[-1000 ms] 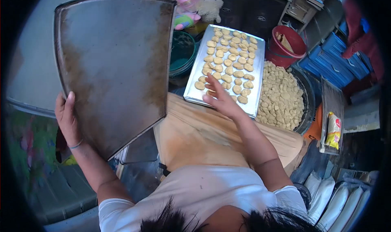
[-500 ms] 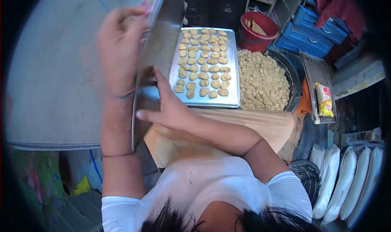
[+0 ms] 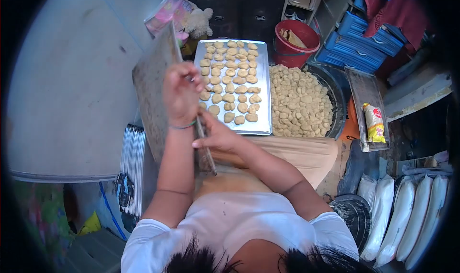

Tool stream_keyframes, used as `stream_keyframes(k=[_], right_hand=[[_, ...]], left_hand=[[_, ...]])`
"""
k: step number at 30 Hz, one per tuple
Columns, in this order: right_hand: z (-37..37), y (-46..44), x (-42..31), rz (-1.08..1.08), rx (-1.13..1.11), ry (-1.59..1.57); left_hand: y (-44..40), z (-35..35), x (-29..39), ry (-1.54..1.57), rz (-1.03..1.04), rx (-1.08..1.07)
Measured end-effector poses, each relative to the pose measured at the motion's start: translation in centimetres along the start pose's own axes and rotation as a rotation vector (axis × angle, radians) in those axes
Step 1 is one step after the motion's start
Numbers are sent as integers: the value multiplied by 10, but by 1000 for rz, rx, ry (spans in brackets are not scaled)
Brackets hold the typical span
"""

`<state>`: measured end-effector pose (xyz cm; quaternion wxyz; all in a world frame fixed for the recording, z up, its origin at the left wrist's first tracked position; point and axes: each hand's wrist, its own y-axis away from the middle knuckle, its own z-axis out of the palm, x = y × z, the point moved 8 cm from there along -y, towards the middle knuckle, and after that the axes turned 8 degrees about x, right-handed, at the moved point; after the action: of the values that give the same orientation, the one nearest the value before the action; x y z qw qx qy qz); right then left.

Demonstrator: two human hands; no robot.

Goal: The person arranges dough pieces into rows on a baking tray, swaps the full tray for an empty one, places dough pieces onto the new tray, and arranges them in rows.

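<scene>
A worn metal baking tray (image 3: pixel 155 79) stands tilted on edge in front of me. My right hand (image 3: pixel 219 135) grips its right-hand edge, thumb on the near side. My left hand (image 3: pixel 182 93) is over the tray's face near that edge, slightly blurred. Its fingers are curled; whatever they may hold is hidden. To the right of both hands lies a shiny tray (image 3: pixel 262 100) with rows of small dough pieces (image 3: pixel 229 98). Beyond it, a wide black basin (image 3: pixel 339 105) holds a heap of similar dough pieces (image 3: pixel 302 100).
A red bucket (image 3: pixel 306 55) stands behind the basin. A yellow and white packet (image 3: pixel 373 122) rests on a dark tray (image 3: pixel 357 88) at right. Stacked trays (image 3: pixel 132 163) are on the left beside a large pale surface (image 3: pixel 67 91). White-wrapped rolls (image 3: pixel 400 220) stand lower right.
The tray in my hands has tilted, showing more of its face. My left hand has come down and to the right. The stacked trays on the left have come into view.
</scene>
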<state>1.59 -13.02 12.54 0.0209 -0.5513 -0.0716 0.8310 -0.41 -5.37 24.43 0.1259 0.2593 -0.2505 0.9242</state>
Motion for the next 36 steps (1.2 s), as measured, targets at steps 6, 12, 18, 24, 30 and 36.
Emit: stream_keyframes(k=[6, 12, 18, 24, 30, 36], right_hand=[[-14, 19, 54, 260, 150, -293], [-92, 14, 13, 139, 225, -261], [-186, 5, -68, -209, 444, -12], [-274, 16, -52, -111, 750, 415], [-300, 40, 48, -127, 792, 742], [-287, 38, 37, -83, 736, 444]], left_hand=[[38, -187, 127, -1354, 271, 649], [131, -280, 112, -1227, -213, 643], [38, -193, 55, -1108, -126, 513], [-46, -225, -29, -1158, -107, 330], [-5, -298, -86, -1643, -197, 317], [-6, -281, -82, -1536, -188, 217]])
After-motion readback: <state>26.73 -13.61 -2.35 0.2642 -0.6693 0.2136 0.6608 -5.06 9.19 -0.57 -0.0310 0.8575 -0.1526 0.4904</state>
